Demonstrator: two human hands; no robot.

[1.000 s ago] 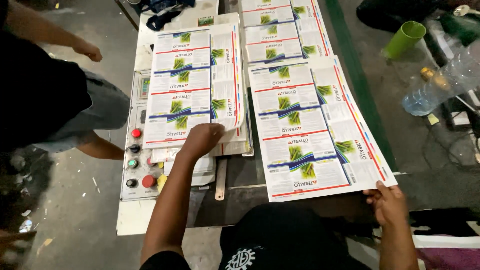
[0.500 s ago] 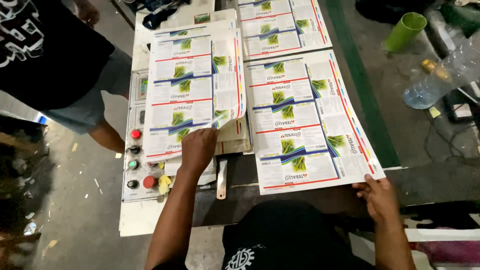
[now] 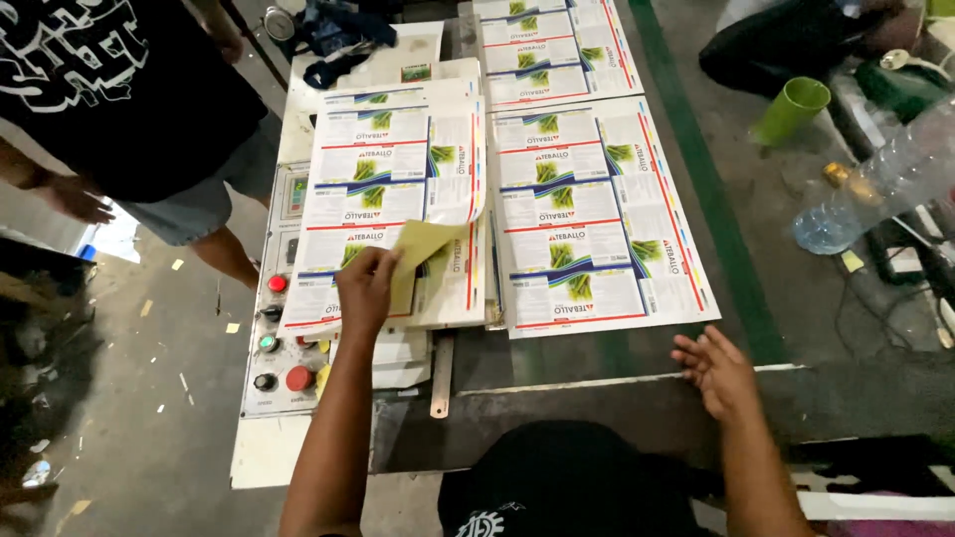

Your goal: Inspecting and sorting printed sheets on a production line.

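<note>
Printed sheets [image 3: 398,199] lie in three visible spreads; left hand [image 3: 366,288] pinches one corner, right hand [image 3: 718,370] seemingly hovers open.

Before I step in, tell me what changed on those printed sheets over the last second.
The left hand moved from resting flat on the left stack to pinching the top sheet's near corner and peeling it up, showing its plain yellowish underside. The right hand let go of the right sheet and now hovers open just off its near corner. Both piles and the button panel stayed put.
</note>
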